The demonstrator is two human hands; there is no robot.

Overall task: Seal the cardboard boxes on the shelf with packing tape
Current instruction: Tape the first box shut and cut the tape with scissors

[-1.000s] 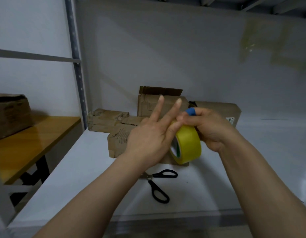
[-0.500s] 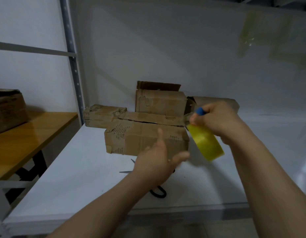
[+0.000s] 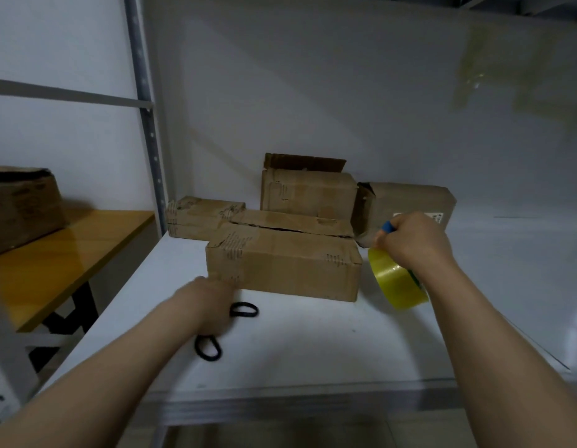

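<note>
Change: left hand point(image 3: 209, 305) has swung down and left from mid-air onto the scissors point(image 3: 244, 309); right hand point(image 3: 410, 240) and tape point(image 3: 397, 279) sit much as before.
Left grip: blurred over the scissor pivot; whether the fingers have closed on it cannot be told.
Right grip: fingers curled round the tape, which hangs below the fist; a blue tip point(image 3: 386, 226) shows at the thumb side.
Box positions: front box point(image 3: 284, 263) at mid-shelf with its top seam gaping; back box point(image 3: 308, 195) behind it with a flap raised; side box point(image 3: 407, 202) toward the right rear; small box point(image 3: 200, 216) at the left rear corner.
Tool positions: scissors lie on the shelf point(image 3: 313, 344) between the front box and the front edge; the tape hangs just off the front box's right end.
Step (judged): pick up the scissors, ready for a cut.
Method: take both handle loops, blades pointing away. Press the front box flaps shut before laying tape. Start the strip over one end, run it along the seam under tension, then cut.
Risk: a loose tape end may stick back on itself.
Writing: dark print on the front box and a white label point(image 3: 434, 216) on the side box; neither is legible.
</note>
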